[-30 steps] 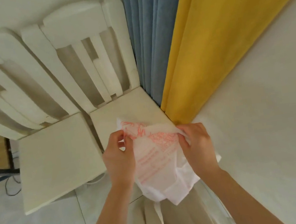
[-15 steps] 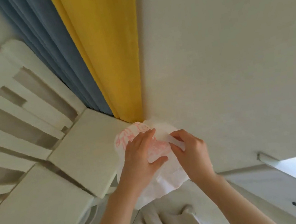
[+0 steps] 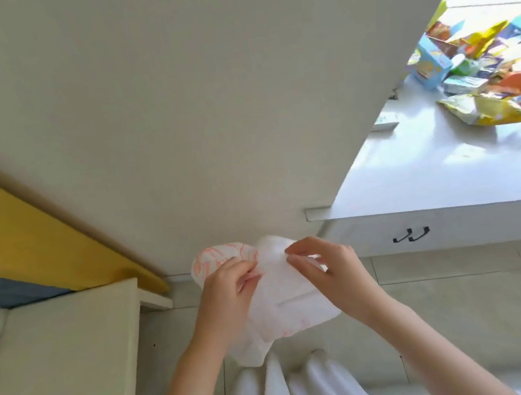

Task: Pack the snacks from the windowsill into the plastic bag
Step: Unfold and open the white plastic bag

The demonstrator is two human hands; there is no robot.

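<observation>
A white plastic bag (image 3: 284,298) with red print hangs crumpled in front of me, held by both hands. My left hand (image 3: 229,290) pinches its left edge and my right hand (image 3: 327,268) pinches its upper right part, fingers close together near the top. A pile of colourful snack packets and boxes (image 3: 485,79) lies on the bright white windowsill (image 3: 418,173) at the upper right, well away from both hands.
A white wooden chair seat (image 3: 61,369) stands at the lower left. Yellow and blue curtains (image 3: 21,233) hang at the left against a plain wall. Below the windowsill is a cabinet front with a dark handle (image 3: 410,235). White clothing (image 3: 298,394) shows at the bottom.
The view has swung right: the chairs slid off to the left and the windowsill with the snacks came into sight. Both hands still hold the bag, fingers shifted along its top.
</observation>
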